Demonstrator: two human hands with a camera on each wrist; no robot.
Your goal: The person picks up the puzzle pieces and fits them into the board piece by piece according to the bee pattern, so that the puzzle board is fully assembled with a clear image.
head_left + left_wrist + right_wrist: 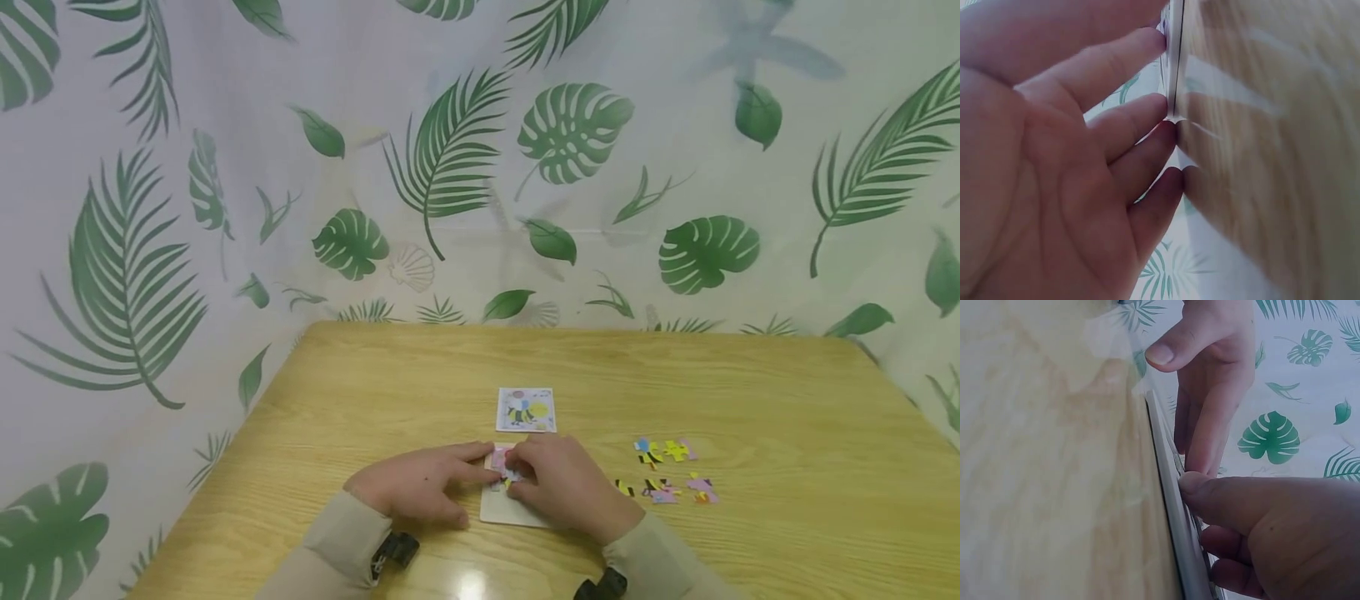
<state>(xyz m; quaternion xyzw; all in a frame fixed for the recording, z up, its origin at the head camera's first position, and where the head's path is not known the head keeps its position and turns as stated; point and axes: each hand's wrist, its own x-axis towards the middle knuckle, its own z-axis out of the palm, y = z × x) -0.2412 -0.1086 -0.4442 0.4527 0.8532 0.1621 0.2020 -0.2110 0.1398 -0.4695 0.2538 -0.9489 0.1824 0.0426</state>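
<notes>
The puzzle board (510,510) lies flat on the surface (390,358) in front of me, between my two hands, its left and near edges in sight and much of its right side under my right hand (558,479). My left hand (423,483) is spread, fingers nearly straight and gripping nothing, fingertips at the board's left edge and reaching just over it; the thumb stands apart from the board. My right hand bends over the upper part, thumb and fingertips down on it; I cannot tell whether they pinch a piece or only press. Just past the board's far edge lies the picture card (526,410), a yellow and black bee on it, with a wide stretch of wood from there to the surface's far edge, by the leaf-printed cloth (480,275). There is also good room from my left hand out to the left edge. On the right, the loose pieces (663,495) sit in two rough rows near my right hand, well in from the right edge. The board is thin and pale, plain cream below, pinkish above where placed pieces (498,460) show beside my fingers. The loose ones carry yellow, black, pink, blue and orange.
</notes>
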